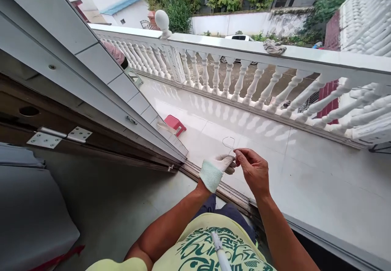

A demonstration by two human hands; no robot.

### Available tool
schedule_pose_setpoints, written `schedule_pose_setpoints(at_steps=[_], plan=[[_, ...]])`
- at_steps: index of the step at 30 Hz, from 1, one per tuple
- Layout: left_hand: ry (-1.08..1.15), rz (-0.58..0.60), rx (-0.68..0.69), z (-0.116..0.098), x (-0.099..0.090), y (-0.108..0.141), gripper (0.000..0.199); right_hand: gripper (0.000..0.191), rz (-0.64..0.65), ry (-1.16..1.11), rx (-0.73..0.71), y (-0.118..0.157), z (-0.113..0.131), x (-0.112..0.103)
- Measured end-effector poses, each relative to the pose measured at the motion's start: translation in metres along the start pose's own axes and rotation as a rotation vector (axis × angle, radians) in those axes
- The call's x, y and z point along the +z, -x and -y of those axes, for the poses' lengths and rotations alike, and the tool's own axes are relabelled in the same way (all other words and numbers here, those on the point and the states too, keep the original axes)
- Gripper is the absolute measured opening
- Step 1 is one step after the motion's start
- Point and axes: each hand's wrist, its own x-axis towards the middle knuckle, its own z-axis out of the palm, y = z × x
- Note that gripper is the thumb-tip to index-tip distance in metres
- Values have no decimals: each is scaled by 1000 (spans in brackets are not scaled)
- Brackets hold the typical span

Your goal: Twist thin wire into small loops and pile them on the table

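Observation:
A thin dark wire (228, 137) bent into a loop stands up between my two hands, in front of my body. My left hand (220, 166), in a white glove with a pale green cuff, is closed on the lower end of the wire. Bare and close beside it, my right hand (253, 168) pinches the wire near the base of the loop with thumb and forefinger. The exact spot where the fingers meet the wire is too small to make out.
A white balustrade (214, 38) runs along the balcony, with a grey rag (274, 47) on its rail. A red stool (174, 124) stands on the tiled floor by the wall corner. To the left is a hinged door frame (100, 142). A sliding-door track (235, 193) crosses below my hands.

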Motion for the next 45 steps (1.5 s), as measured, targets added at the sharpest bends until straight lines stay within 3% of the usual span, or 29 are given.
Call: schedule_pose_setpoints(at_steps=[5,11,15,21,30,35,45], plan=[[42,-37,-14,-19,-21,-43,34,28,12,8,31,-44,-2,26],[106,-148,-27,-44,-50,-90,32,28,134,-5,38,-106,-7,65],[159,-230,24,-62,-72,-134,35,28,227,6,5,-160,-8,93],[205,-330,38,-100,-92,-231,33,29,364,35,-65,-271,-16,129],[241,-431,80,-198,-93,-377,24,25,488,58,-85,-460,-8,169],[274,-552,146,-240,-132,-433,24,24,606,29,-78,-538,-1,232],[338,-718,228,-333,-259,-539,24,23,811,10,-191,-674,6,406]])
